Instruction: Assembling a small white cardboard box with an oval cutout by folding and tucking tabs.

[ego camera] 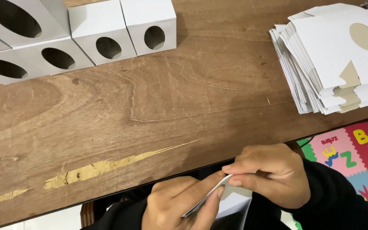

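Scratched brown wooden table (171,98), folded white boxes with oval holes (107,36) far left, stack of flat white blanks (329,59) right

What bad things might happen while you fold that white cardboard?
The flat white cardboard piece is pinched by the left hand and right hand off the table edge, so it might drop. The stack of flat pieces sits near that edge and might slide off.
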